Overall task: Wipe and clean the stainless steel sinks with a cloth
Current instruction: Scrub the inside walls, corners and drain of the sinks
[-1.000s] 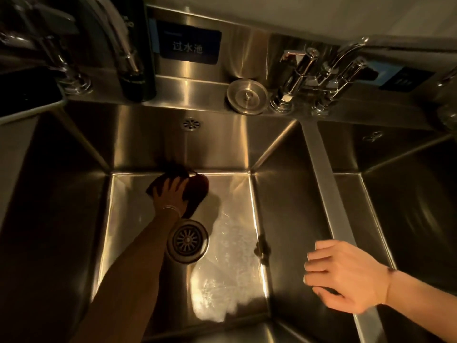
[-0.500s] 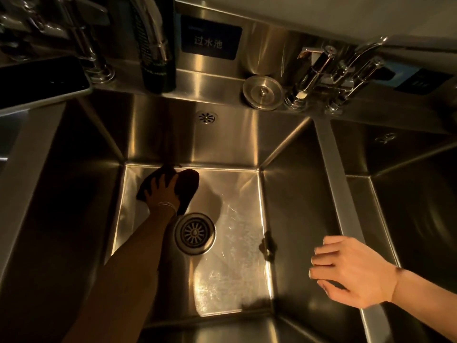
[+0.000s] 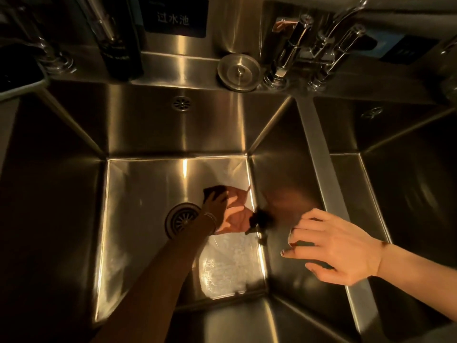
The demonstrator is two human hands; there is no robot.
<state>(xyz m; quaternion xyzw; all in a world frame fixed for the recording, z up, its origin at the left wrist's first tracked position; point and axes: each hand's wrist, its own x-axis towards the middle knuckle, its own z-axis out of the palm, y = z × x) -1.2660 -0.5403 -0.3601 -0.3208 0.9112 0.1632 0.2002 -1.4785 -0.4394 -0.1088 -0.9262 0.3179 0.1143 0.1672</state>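
Note:
I look down into a deep stainless steel sink (image 3: 138,199) in dim warm light. My left hand (image 3: 217,203) reaches to the sink floor and presses a reddish-brown cloth (image 3: 237,216) flat against it, close to the right wall and just right of the round drain (image 3: 181,219). Soapy foam (image 3: 225,268) covers the floor nearer me. My right hand (image 3: 338,248) rests on the divider (image 3: 319,144) between this sink and a second sink (image 3: 408,194) on the right, fingers loosely spread and holding nothing.
On the back ledge stand a round metal drain stopper (image 3: 238,71), chrome taps (image 3: 314,48) at right, another tap (image 3: 53,55) at far left and a dark bottle (image 3: 121,48). A dark sign (image 3: 174,18) is on the backsplash. An overflow hole (image 3: 181,103) marks the back wall.
My left hand has slid the cloth from the back left of the sink floor to the right, past the drain, up to the right wall. My right hand stayed on the divider.

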